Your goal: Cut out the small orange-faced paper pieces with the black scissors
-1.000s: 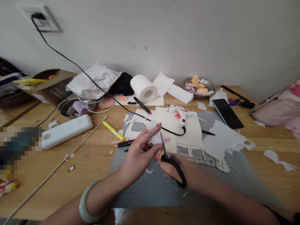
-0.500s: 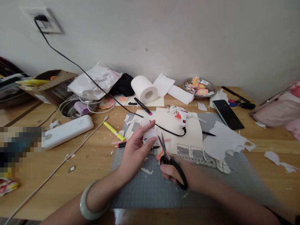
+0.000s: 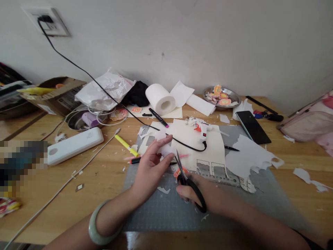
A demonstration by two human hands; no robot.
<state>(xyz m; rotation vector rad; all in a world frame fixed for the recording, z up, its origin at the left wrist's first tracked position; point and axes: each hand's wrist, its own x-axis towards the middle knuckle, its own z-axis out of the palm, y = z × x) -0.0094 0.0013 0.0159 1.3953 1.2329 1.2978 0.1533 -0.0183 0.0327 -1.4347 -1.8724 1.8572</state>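
Over the mat (image 3: 156, 217), the left hand (image 3: 152, 170) pinches a scrap of white paper (image 3: 165, 150) between thumb and fingers, while the right hand (image 3: 194, 191) is curled around the handles of the scissors (image 3: 183, 173), whose parted blades point up at the paper's edge. On the far half of the mat lies a cream sheet (image 3: 214, 152) with cut-out openings; the glue gun (image 3: 203, 135) sits on it, its black cord (image 3: 204, 146) passing beyond the left hand. The ruler (image 3: 235, 181) crosses the mat just past the right hand, partly hidden, and a torn sheet (image 3: 241, 152) covers the mat's right part. The phone (image 3: 253, 126) lies beyond its far right corner; the highlighter (image 3: 126, 146) and power bank (image 3: 75, 146) are on the counter (image 3: 101, 215) to its left. Past the far edge of the mat stand the paper roll (image 3: 160, 99) and, further right, a steel dish (image 3: 236, 95) heaped with orange cut-outs (image 3: 217, 91). Well left of the mat, a bowl (image 3: 73, 121) holds something purple (image 3: 90, 118), and behind it a carton (image 3: 69, 95) has something yellow (image 3: 37, 91) across its opening.
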